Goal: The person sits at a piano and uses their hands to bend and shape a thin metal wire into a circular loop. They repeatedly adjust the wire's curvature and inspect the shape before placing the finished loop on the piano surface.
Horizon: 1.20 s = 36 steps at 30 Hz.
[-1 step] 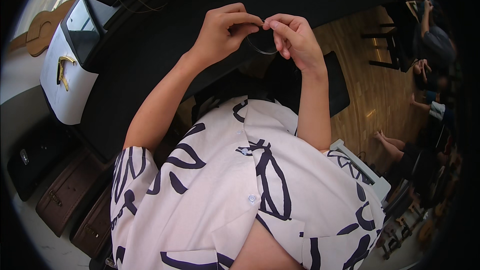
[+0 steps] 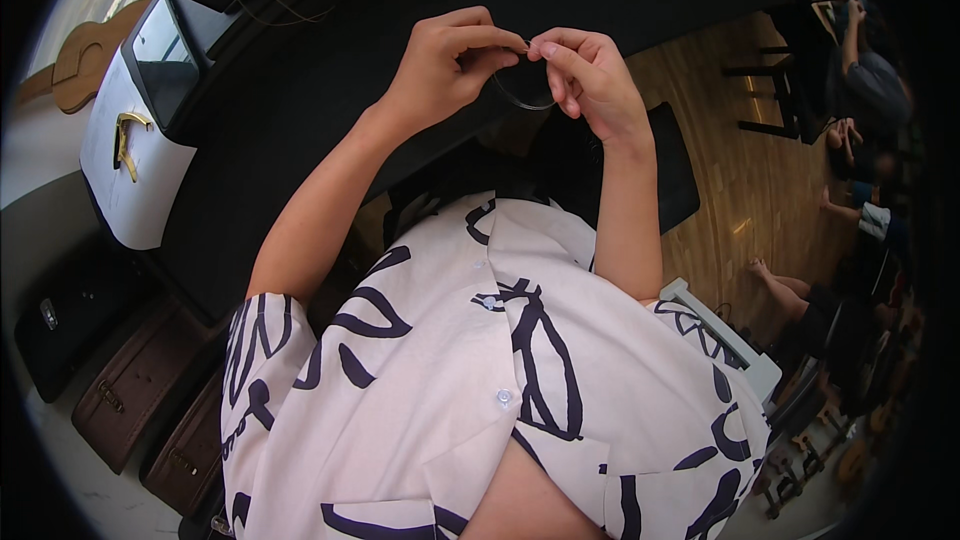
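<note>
Two hands (image 2: 440, 58) (image 2: 598, 82), fingers (image 2: 488, 37) pinched on thin wire (image 2: 528, 108) — black surface (image 2: 250, 165), wooden floor (image 2: 735, 175)

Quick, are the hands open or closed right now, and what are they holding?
Left hand: closed, pinching a thin wire.
Right hand: closed, pinching the wire too.

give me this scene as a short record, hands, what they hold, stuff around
left hand: thumb and forefinger pinched on a thin strand
right hand: pinching the strand beside the left fingertips
strand: curved, hanging below the fingertips; material unclear
beneath: black surface
left side: gold clip-like tool on a white sheet
far left: wooden guitar shape
lower left: brown cases
</note>
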Tool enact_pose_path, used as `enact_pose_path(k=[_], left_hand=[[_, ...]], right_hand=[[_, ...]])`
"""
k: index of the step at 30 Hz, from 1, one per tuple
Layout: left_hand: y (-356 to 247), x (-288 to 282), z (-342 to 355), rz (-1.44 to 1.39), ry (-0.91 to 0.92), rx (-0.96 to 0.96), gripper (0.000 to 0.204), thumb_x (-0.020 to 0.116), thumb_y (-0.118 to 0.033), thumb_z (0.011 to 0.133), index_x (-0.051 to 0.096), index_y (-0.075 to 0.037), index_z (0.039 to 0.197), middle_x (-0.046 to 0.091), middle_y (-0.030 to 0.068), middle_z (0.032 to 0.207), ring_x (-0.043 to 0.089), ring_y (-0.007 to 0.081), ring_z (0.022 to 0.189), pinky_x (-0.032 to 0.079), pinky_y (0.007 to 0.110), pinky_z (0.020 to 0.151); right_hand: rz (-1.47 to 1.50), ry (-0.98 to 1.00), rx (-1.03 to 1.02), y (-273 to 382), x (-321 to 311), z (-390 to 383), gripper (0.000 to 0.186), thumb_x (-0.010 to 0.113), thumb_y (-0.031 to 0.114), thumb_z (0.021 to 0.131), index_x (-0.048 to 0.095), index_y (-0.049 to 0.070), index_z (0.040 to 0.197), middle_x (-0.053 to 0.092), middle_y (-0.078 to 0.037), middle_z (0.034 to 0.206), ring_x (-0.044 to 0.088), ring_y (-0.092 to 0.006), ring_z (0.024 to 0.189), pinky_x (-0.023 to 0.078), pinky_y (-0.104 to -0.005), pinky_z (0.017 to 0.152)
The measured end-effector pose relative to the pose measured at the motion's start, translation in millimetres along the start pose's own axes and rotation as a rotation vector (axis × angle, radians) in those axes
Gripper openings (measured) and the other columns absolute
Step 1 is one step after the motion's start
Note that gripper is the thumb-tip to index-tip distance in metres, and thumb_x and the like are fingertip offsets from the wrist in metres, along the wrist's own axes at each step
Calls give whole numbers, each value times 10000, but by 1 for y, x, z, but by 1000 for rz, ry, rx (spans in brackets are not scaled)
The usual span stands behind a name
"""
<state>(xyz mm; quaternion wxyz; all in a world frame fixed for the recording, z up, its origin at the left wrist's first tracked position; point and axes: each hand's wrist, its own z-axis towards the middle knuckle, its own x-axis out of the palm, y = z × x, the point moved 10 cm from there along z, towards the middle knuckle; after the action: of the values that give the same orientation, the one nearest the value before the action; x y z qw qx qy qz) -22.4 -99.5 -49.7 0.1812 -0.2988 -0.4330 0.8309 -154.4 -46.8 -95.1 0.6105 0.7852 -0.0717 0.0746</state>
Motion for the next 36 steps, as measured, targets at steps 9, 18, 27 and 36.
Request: enact_pose_path(k=[9, 18, 27, 36], left_hand=[[22, -2, -2, -208, -20, -202, 110, 694, -80, 958, 751, 2, 1005, 632, 17, 788, 562, 67, 610, 421, 215, 544], [29, -1, -2, -349, -41, -227, 131, 702, -122, 962, 751, -10, 1009, 629, 8, 794, 535, 55, 628, 410, 219, 557], [20, 4, -3, -204, 118, -191, 140, 727, -148, 932, 769, -14, 937, 584, -9, 768, 454, 48, 609, 317, 238, 537], [28, -3, 0, -479, 45, -224, 93, 720, -109, 900, 738, -19, 884, 607, 6, 872, 504, 75, 714, 382, 234, 640]], right_hand=[[59, -45, -116, 9, -3, 0, 128, 577, 206, 1021, 557, 80, 1022, 647, -45, 698, 553, -39, 536, 413, -165, 497], [131, -35, -174, 18, -5, -5, 94, 564, 174, 1041, 563, 80, 1049, 653, -61, 753, 560, -61, 570, 434, -184, 530], [-124, 63, -99, 12, 20, -6, 104, 632, 140, 1008, 598, 43, 1018, 646, -39, 730, 573, -55, 571, 458, -182, 530], [-76, 97, -107, 18, 22, -7, 97, 632, 80, 987, 601, -4, 1022, 686, -95, 745, 654, -103, 596, 524, -214, 549]])
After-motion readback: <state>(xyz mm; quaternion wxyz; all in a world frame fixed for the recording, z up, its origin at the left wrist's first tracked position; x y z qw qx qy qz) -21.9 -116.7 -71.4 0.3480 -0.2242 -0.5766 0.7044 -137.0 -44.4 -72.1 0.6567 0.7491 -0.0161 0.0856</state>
